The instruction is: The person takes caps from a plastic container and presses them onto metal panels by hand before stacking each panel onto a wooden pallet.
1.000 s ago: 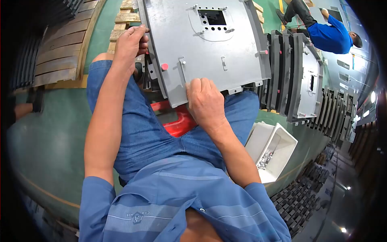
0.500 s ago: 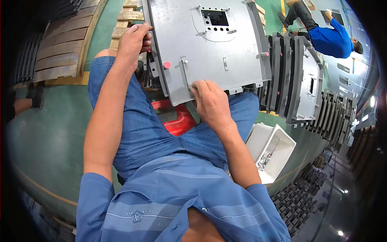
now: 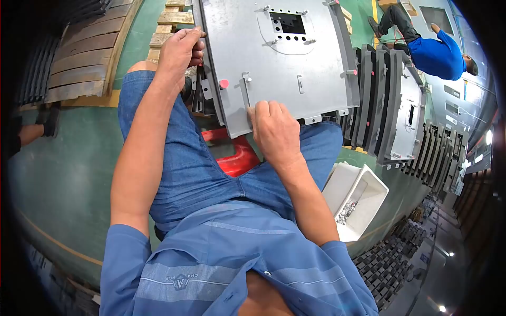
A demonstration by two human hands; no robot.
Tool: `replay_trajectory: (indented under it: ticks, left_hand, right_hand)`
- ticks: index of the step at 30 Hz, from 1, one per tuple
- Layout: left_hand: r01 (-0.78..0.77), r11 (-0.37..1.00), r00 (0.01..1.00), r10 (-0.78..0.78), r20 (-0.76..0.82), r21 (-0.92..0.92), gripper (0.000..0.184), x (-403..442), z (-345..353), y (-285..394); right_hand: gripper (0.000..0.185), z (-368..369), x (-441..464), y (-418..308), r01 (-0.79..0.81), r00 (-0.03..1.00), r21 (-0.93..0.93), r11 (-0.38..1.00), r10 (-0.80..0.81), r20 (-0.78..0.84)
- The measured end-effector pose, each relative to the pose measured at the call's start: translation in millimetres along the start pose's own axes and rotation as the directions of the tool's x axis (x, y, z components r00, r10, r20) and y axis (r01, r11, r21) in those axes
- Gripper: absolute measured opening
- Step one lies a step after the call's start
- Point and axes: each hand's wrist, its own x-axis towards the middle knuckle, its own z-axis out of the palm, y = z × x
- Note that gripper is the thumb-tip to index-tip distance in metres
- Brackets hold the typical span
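A grey sheet-metal panel (image 3: 274, 63) fills the top middle of the view, above my knees. It has a rectangular cut-out, several studs, red caps and a slim raised bracket (image 3: 246, 90). My left hand (image 3: 181, 52) is at the panel's left edge, fingers curled and thumb and forefinger pinched together. What they pinch is too small to make out. Near the bracket's lower end, my right hand (image 3: 275, 131) rests close to the panel's near edge with its fingers bent and closed. Its fingertips are turned away, so anything inside them is hidden.
A red stool (image 3: 237, 160) shows between my legs. To the right stands a white bin (image 3: 363, 205) with small metal parts inside. Beyond are stacked grey panels (image 3: 403, 110) and a person in blue (image 3: 435, 55). Wooden pallets (image 3: 84, 58) lie at the left.
The view has shifted slightly, so the panel sits a little further right. My right hand's fingers have turned and bunched near the bracket. My left hand keeps its pinch at the edge.
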Motion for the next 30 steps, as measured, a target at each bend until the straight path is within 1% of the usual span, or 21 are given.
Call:
replay_trajectory:
  ticks: [1, 7, 13, 16, 19, 21, 22, 23, 24, 25, 27, 28, 29, 30]
  left_hand:
    - [0.002, 1.000, 1.000, -0.002, 0.002, 0.000, 0.026, 0.4, -0.3, -0.1]
    - [0.011, 1.000, 1.000, -0.011, 0.008, -0.015, 0.025, 2.0, -1.0, -1.5]
    - [0.014, 1.000, 1.000, -0.014, 0.011, -0.017, 0.025, 1.0, -1.5, -1.0]
    - [0.018, 1.000, 1.000, -0.018, 0.016, -0.021, 0.026, 1.4, -1.4, -1.2]
    - [0.009, 1.000, 1.000, -0.009, 0.018, -0.022, 0.027, 0.3, -0.4, -0.5]
    - [-0.014, 0.996, 1.000, 0.013, -0.004, -0.085, 0.027, -2.5, 1.4, 2.9]
    - [-0.065, 0.993, 0.997, 0.060, -0.058, -0.097, 0.029, -4.7, 2.7, 3.3]
    - [-0.075, 0.993, 0.997, 0.071, -0.041, -0.092, 0.029, -3.6, 0.8, 0.3]
    - [-0.133, 0.978, 0.989, 0.120, -0.089, -0.158, 0.031, -1.0, -3.7, -4.5]
    - [-0.194, 0.956, 0.976, 0.166, -0.140, -0.221, 0.033, -1.3, -5.6, -3.5]
    - [-0.203, 0.956, 0.977, 0.183, -0.110, -0.214, 0.036, -11.2, -6.3, -0.8]
    - [-0.178, 0.961, 0.984, 0.176, -0.026, -0.212, 0.035, -19.6, -5.0, 1.9]
    - [-0.150, 0.967, 0.984, 0.166, 0.060, -0.206, 0.033, -28.8, -2.1, 4.4]
    - [-0.152, 0.968, 0.982, 0.172, 0.082, -0.201, 0.033, -40.1, 4.4, 7.6]
  right_hand:
    - [0.022, -0.4, 1.1, -0.6, 0.004, 1.000, -0.055, 0.998, -0.003, 0.014]
    - [0.024, 0.3, 4.3, 1.6, 0.048, 0.997, -0.106, 0.993, -0.042, 0.057]
    - [0.026, 0.8, 4.8, 3.1, 0.002, 0.997, -0.085, 0.996, 0.005, 0.075]
    - [0.026, 1.2, 4.4, 5.4, 0.021, 0.999, -0.042, 0.999, -0.019, 0.048]
    - [0.026, -0.1, 3.7, 4.5, 0.015, 1.000, -0.036, 0.999, -0.014, 0.028]
    - [0.026, -2.4, 1.8, 3.5, -0.001, 1.000, -0.043, 0.999, 0.001, 0.015]
    - [0.025, -5.7, 0.9, 3.1, -0.007, 0.999, -0.009, 1.000, 0.008, 0.033]
    - [0.024, -9.5, -0.6, 2.9, -0.017, 0.999, 0.023, 1.000, 0.016, 0.052]
    - [0.022, -14.5, -1.8, 2.2, -0.038, 0.996, 0.053, 0.998, 0.034, 0.077]
    - [0.022, -17.8, -3.0, 2.1, -0.050, 0.997, 0.049, 0.998, 0.047, 0.061]
    - [0.020, -23.8, -4.8, 2.4, -0.121, 0.993, 0.173, 0.978, 0.120, 0.016]
    - [0.017, -29.8, -5.5, 2.3, -0.139, 0.990, 0.225, 0.964, 0.142, 0.004]
    - [0.017, -35.1, -6.2, 2.2, -0.153, 0.987, 0.223, 0.963, 0.159, -0.010]
    - [0.016, -39.6, -7.0, 2.0, -0.140, 0.983, 0.309, 0.941, 0.170, -0.070]
